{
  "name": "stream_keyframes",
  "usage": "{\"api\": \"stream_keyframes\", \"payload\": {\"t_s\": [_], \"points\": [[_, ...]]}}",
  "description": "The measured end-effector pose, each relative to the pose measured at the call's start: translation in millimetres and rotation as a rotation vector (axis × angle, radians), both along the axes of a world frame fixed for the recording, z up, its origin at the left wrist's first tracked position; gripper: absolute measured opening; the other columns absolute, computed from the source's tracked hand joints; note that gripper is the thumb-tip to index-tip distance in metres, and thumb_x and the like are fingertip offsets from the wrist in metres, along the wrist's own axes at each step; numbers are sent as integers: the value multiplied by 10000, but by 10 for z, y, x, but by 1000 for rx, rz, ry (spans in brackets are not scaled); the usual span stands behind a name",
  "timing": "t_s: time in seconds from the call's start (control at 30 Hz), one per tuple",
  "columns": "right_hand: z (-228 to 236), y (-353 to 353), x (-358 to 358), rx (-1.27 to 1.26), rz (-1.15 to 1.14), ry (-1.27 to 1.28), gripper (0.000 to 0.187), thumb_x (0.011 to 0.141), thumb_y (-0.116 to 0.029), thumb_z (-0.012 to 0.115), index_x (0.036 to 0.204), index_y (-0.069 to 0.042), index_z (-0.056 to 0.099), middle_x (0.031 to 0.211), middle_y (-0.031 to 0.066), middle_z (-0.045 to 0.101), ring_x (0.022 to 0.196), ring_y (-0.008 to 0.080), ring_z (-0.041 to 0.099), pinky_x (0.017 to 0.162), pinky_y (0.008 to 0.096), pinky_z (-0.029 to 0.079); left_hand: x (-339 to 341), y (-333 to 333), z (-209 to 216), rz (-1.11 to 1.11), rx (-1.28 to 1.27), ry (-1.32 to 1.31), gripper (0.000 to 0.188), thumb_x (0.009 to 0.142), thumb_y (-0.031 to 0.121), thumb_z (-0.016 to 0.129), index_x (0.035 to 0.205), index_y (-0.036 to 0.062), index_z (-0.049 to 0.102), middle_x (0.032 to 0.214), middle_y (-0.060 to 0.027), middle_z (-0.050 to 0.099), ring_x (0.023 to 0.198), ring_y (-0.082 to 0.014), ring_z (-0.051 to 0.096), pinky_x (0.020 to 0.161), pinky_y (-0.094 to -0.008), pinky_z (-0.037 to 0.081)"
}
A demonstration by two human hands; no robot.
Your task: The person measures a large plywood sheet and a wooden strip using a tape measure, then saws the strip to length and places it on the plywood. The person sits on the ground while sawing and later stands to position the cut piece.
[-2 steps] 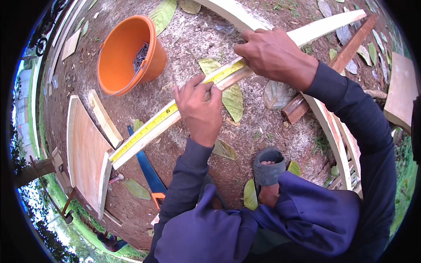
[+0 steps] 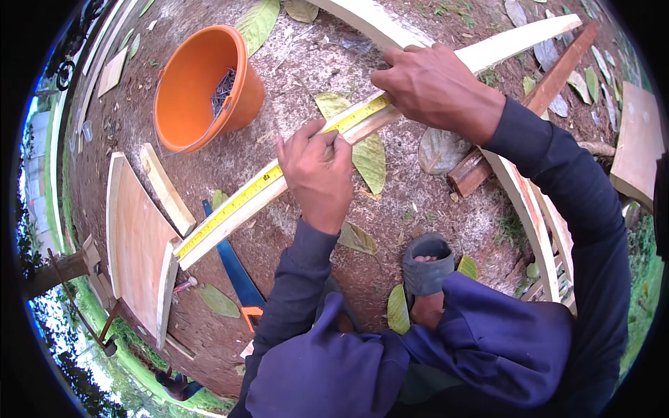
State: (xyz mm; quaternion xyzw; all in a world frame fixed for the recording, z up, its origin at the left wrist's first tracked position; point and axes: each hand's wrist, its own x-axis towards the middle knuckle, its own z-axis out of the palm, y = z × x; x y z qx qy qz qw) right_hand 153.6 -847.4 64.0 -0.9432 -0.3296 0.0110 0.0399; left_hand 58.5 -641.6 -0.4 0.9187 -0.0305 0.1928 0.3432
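Note:
A yellow tape measure [image 2: 245, 190] is stretched along a long pale wooden plank [image 2: 235, 224] that slants from lower left to upper right. My left hand [image 2: 317, 174] is closed around the plank's middle, its fingers pressing the tape against the wood. Farther up, my right hand [image 2: 446, 90] is closed over the plank where the visible tape ends; whatever lies under its palm is hidden. The plank's lower left end meets the edge of a wide wooden board [image 2: 139, 240].
An orange bucket [image 2: 205, 83] with nails [image 2: 223, 92] stands at upper left. A handsaw [image 2: 237, 272] lies below the plank, near a short wood offcut [image 2: 167, 188]. A reddish-brown beam [image 2: 564, 66] crosses beneath the plank at right. My sandalled foot [image 2: 426, 261] is near lower middle.

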Motion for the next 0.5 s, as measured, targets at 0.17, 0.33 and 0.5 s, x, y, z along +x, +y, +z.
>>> {"api": "stream_keyframes", "payload": {"t_s": [0.17, 0.33, 0.5], "points": [[-127, -46, 47, 65, 54, -118, 172, 953, -236, 658, 906, -75, 698, 851, 101, 638, 754, 267, 718, 627, 446, 564, 33, 13, -45, -18, 13, -14, 127, 865, 94, 708, 935, 4, 763, 1125, -140, 726, 1070, -316, 675, 1176, -573, 332], [-93, -35, 64, 14, 36, -91, 178, 955, -248, 668, 908, -77, 681, 841, 96, 634, 746, 255, 719, 619, 430, 565, 61, 5, -21, -22, 1, -21, 137, 864, 75, 719, 945, -19, 776, 1104, -161, 737, 1038, -335, 679, 1123, -522, 386], [-141, -42, 65, 15, 38, -110, 202, 974, -265, 654, 897, -78, 663, 854, 97, 627, 746, 239, 716, 614, 418, 563, 61, 1, -32, -15, -2, 0, 101, 864, 90, 705, 912, 8, 736, 1106, -143, 715, 1071, -324, 662, 1161, -557, 344]]}}
